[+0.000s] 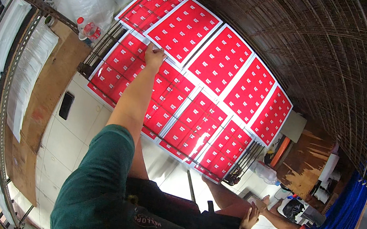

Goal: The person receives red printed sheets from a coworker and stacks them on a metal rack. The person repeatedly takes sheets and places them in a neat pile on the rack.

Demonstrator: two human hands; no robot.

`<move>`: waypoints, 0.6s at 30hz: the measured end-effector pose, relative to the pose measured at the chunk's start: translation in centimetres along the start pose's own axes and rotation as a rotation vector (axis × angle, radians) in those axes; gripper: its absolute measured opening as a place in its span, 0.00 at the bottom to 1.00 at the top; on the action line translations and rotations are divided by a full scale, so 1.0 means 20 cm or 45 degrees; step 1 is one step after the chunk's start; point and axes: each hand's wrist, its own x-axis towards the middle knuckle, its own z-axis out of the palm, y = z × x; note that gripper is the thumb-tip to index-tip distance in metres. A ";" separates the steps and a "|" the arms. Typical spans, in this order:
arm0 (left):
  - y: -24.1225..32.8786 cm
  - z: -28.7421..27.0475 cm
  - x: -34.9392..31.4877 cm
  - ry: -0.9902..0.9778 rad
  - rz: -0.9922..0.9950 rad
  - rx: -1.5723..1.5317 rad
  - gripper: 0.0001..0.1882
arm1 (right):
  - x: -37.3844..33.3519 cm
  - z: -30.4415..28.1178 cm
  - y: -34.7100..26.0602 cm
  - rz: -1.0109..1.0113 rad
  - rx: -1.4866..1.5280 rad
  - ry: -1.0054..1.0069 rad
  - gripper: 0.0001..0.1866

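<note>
Right hand (251,218) rests flat and open on the person's own knee, holding nothing. Further out, the left hand (154,56) is stretched forward, fingertips pinching the near edge of a red printed sheet (185,30). About nine such red sheets lie in two rows on the wire rack (243,161), edges touching. Beyond the left hand sits a plastic bottle (88,29); bare tiled floor (76,130) runs left of the arm.
</note>
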 end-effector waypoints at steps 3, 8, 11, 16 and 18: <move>0.00 0.01 0.00 -0.102 0.019 0.014 0.30 | 0.00 0.00 0.03 -0.004 -0.010 -0.018 0.23; -0.06 0.01 0.02 -0.020 0.002 -0.029 0.31 | 0.02 -0.01 0.00 0.021 -0.007 -0.043 0.24; -0.07 0.01 0.01 -0.017 -0.018 -0.037 0.30 | 0.02 -0.01 -0.01 0.011 -0.021 -0.048 0.24; -0.09 -0.01 0.03 -0.101 -0.018 0.037 0.30 | 0.03 -0.01 -0.03 -0.006 -0.023 -0.034 0.25; -0.09 -0.01 0.03 -0.131 0.002 0.095 0.30 | 0.03 -0.01 -0.04 -0.016 -0.024 -0.027 0.25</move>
